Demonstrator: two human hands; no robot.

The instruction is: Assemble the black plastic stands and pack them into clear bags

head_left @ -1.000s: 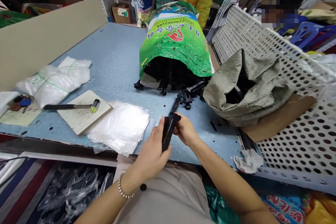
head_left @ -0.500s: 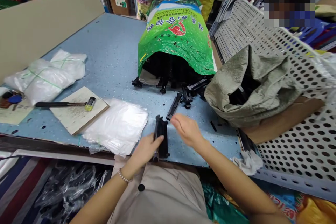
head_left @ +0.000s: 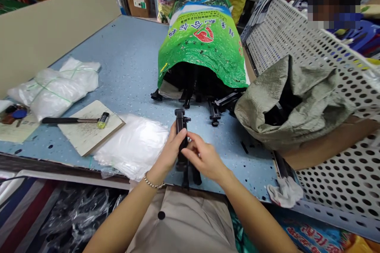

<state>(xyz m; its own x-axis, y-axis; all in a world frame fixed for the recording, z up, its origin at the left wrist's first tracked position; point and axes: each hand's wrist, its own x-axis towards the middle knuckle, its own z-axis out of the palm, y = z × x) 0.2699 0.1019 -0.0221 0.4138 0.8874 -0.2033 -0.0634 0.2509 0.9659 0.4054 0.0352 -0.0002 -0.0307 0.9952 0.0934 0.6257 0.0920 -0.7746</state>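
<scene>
At the near edge of the table, my left hand (head_left: 171,147) is closed around a long black plastic part (head_left: 179,118) with a short crosspiece at its top. Thumb and fingers of my right hand (head_left: 204,159) are closed on the same part from the right side. Below my hands, two dark legs or a second black piece (head_left: 190,178) reach toward the table edge; how they join is hidden. Farther back, loose black plastic pieces (head_left: 214,111) lie before the mouth of a green woven sack (head_left: 202,55), which is filled with more of them.
Left of my hands lie a stack of clear plastic bags (head_left: 133,142), a hammer (head_left: 71,120) on a wooden board (head_left: 89,138), and tied bag bundles (head_left: 56,87). To the right stand a grey-green sack (head_left: 314,99) and a white perforated panel (head_left: 297,43). A person (head_left: 334,8) is beyond it.
My right hand has brought the narrow black piece from the table to the one in my left hand. Both hands now meet on it, and the left has risen slightly.
</scene>
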